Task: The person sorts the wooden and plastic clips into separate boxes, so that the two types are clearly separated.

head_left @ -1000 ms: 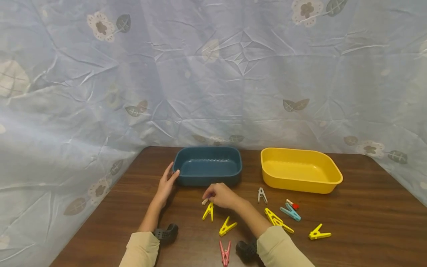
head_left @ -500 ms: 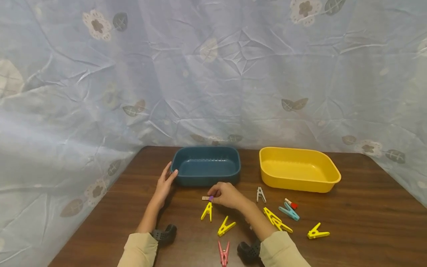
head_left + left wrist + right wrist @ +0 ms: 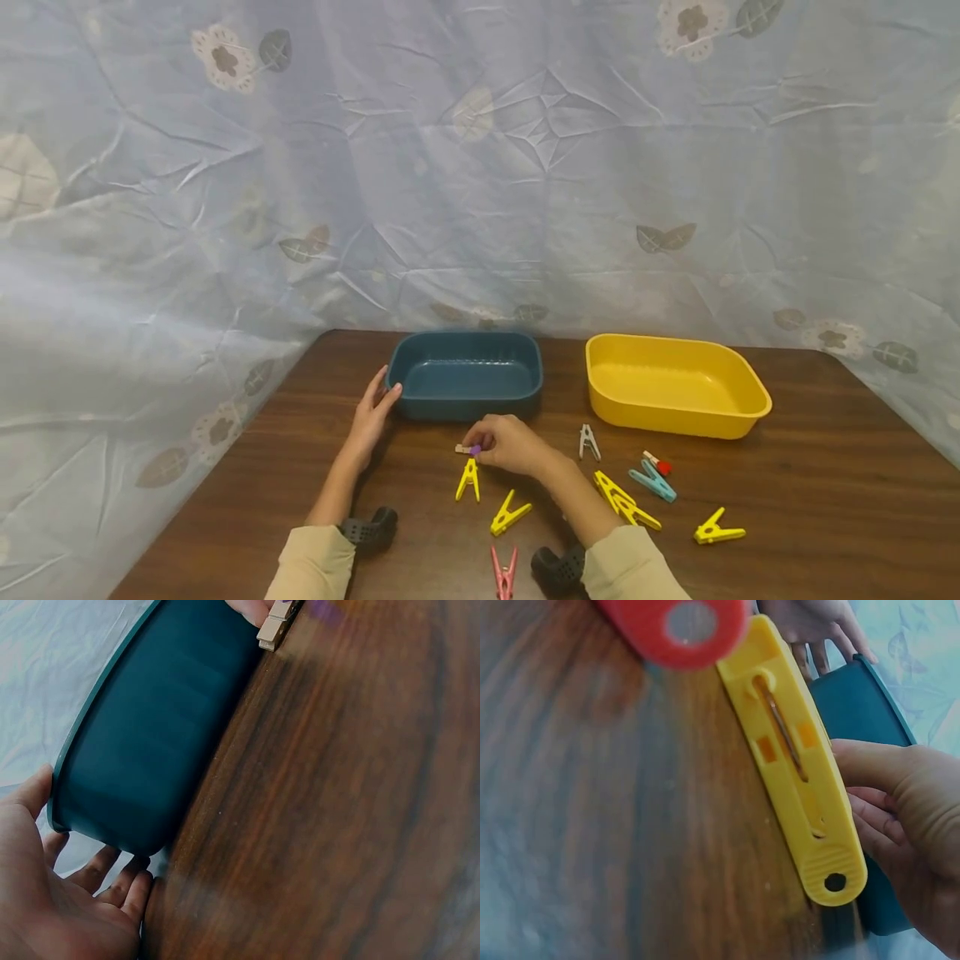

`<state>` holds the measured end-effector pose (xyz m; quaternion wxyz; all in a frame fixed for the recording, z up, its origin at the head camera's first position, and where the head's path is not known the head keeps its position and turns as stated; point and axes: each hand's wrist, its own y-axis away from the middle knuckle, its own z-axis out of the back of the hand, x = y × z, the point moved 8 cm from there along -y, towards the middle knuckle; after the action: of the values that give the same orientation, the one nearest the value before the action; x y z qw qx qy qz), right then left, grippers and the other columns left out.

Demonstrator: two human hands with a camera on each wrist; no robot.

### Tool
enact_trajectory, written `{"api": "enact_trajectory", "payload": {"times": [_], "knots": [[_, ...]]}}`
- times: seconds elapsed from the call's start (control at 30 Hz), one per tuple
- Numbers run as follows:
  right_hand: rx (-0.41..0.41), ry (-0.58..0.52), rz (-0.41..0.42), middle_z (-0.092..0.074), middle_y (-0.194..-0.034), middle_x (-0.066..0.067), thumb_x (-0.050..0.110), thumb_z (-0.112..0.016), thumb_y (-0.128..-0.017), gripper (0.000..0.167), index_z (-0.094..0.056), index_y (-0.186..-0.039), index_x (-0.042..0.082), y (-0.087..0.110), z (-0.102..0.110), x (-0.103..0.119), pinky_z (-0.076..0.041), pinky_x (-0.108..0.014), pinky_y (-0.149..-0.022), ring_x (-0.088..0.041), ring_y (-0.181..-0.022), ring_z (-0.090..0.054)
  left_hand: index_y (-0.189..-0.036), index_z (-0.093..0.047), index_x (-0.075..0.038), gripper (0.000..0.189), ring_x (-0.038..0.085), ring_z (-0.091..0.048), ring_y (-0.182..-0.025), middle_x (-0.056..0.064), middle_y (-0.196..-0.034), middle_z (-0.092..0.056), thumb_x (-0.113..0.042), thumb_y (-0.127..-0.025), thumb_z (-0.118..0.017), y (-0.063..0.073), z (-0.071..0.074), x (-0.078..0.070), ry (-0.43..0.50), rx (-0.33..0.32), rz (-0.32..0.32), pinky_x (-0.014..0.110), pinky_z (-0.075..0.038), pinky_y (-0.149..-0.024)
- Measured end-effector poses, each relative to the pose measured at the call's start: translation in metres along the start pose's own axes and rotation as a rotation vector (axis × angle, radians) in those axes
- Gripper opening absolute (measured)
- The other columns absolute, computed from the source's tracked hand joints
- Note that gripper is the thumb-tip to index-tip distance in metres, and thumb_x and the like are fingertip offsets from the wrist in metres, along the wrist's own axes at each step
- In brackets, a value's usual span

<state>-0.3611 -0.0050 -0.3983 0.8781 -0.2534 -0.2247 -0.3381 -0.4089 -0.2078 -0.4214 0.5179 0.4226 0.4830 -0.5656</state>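
My left hand (image 3: 367, 418) rests at the left end of the dark blue bin (image 3: 465, 408), thumb at its rim and fingers against the outer wall in the left wrist view. In front of the bin, my right hand (image 3: 512, 442) pinches a small wooden clothespin (image 3: 462, 449) by its purple end. The same wooden clothespin (image 3: 272, 634) shows at the top of the left wrist view. Just nearer lies a yellow clothespin (image 3: 468, 481). In the right wrist view, a large yellow clothespin (image 3: 791, 765) hides the wooden one and part of the right fingers.
A yellow bin (image 3: 675, 421) stands right of the blue one. On the table lie more clothespins: a grey one (image 3: 589, 442), a light blue one (image 3: 654, 482), a small red-ended one (image 3: 657, 463), a pink one (image 3: 504, 573) and several yellow ones (image 3: 718, 528).
The right hand has shifted slightly right, and the wooden clothespin has turned from slanted to nearly level, its purple end now showing. The left hand stays at the blue bin.
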Motion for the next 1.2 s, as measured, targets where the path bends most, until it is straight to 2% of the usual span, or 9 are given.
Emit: {"api": "enact_trajectory", "payload": {"times": [0.2,0.33,0.77,1.2], "knots": [[-0.01,0.046,0.023,-0.059,-0.075,0.001,0.0,-0.072,-0.074,0.013,-0.07,-0.086,0.005,0.003,0.002,0.005,-0.047,-0.018,-0.064,-0.01,-0.069,-0.056,-0.147,-0.019,-0.015,0.064,0.033,-0.013,-0.135,0.015,-0.15,-0.015,-0.036,-0.095,-0.049,0.003,-0.002,-0.002,0.003,0.0,-0.003,0.053,-0.019,-0.102],[0.006,0.071,0.01,-0.063,-0.076,0.001,0.0,-0.071,-0.075,0.012,-0.07,-0.086,0.006,0.001,0.002,0.006,-0.047,-0.021,-0.065,-0.012,-0.07,-0.056,-0.148,-0.017,-0.016,0.063,0.032,-0.013,-0.135,0.015,-0.15,-0.014,-0.034,-0.096,-0.048,0.003,-0.001,-0.001,0.004,0.009,0.01,0.054,-0.019,-0.102],[-0.042,0.053,-0.065,-0.065,-0.082,0.004,0.004,-0.069,-0.079,0.01,-0.071,-0.088,0.008,0.009,0.013,-0.002,-0.048,-0.025,-0.067,-0.014,-0.076,-0.06,-0.148,-0.018,-0.017,0.063,0.031,-0.014,-0.135,0.012,-0.15,-0.015,-0.036,-0.095,-0.049,0.001,-0.001,0.002,-0.003,0.001,0.005,0.053,-0.019,-0.103],[-0.058,0.041,-0.084,-0.064,-0.082,0.004,0.005,-0.069,-0.081,0.01,-0.071,-0.09,0.009,0.016,0.03,0.0,-0.047,-0.025,-0.066,-0.012,-0.075,-0.058,-0.147,-0.019,-0.016,0.066,0.031,-0.014,-0.135,0.012,-0.15,-0.016,-0.04,-0.094,-0.05,0.002,-0.001,-0.001,0.002,-0.006,0.01,0.053,-0.019,-0.103]]}}
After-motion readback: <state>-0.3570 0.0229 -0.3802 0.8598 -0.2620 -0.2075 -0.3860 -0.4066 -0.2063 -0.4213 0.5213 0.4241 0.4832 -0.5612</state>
